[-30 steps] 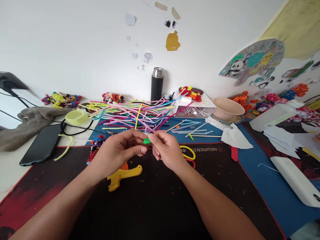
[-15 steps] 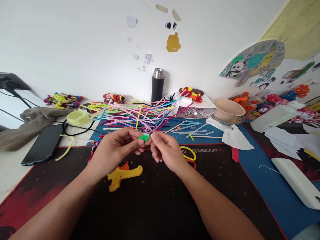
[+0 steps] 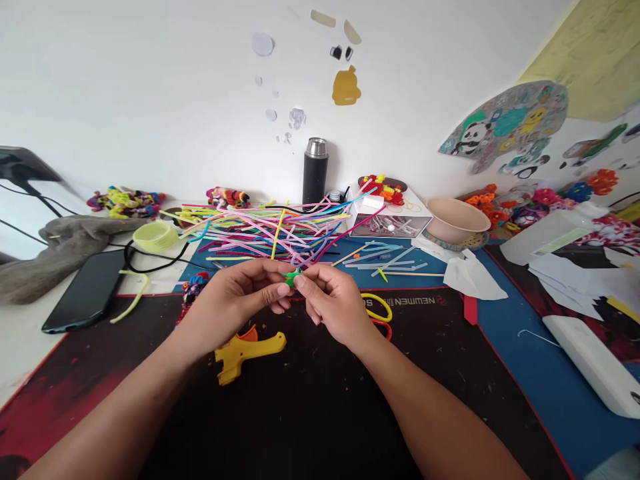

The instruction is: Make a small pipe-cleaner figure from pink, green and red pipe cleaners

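Between the pinching fingertips (image 3: 283, 290) of left hand (image 3: 240, 293) and right hand (image 3: 331, 297) sits a green piece (image 3: 291, 277). Its long axis and direction are hidden

Just one view here, head-worn, looking forward and down, both hands (image 3: 334, 301) close in near the centre, the desk (image 3: 25, 343) spreading wide below, the wall (image 3: 175, 100) filling the top!

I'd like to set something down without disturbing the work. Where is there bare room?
The black mat is largely bare between the left arm and right arm, nearer than the yellow tool. Another patch lies on the blue mat, between the black mat and white device. Beyond the left hand and right hand, coloured stems crowd the surface.
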The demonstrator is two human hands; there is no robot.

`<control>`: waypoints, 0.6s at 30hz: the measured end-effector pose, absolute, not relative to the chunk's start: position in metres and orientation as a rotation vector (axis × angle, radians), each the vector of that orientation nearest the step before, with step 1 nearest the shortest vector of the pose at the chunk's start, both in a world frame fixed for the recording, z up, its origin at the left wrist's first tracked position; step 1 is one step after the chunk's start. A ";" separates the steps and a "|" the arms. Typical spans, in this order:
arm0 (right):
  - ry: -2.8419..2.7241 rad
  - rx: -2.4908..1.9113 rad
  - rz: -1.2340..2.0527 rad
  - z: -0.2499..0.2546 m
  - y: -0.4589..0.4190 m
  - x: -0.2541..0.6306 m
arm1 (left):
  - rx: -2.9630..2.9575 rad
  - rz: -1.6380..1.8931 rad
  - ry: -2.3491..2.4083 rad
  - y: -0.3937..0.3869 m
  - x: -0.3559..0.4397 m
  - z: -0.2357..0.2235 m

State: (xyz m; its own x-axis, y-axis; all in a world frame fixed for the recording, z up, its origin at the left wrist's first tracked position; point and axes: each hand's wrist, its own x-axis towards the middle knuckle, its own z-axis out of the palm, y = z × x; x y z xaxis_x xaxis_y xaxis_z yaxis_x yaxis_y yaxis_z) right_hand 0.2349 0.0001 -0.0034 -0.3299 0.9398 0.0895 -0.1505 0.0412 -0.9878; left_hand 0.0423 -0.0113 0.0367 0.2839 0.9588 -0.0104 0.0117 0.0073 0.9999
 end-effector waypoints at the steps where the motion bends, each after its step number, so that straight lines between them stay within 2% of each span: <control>1: -1.380 -0.877 1.451 -0.004 0.000 0.235 | 1.314 0.981 1.004 -0.011 0.043 0.037; 9: -1.424 -0.902 1.367 -0.008 -0.006 0.231 | 1.375 1.021 1.124 -0.017 0.049 0.032; 18: -1.341 -0.881 1.627 -0.001 0.000 0.234 | 1.383 1.047 1.174 -0.014 0.047 0.037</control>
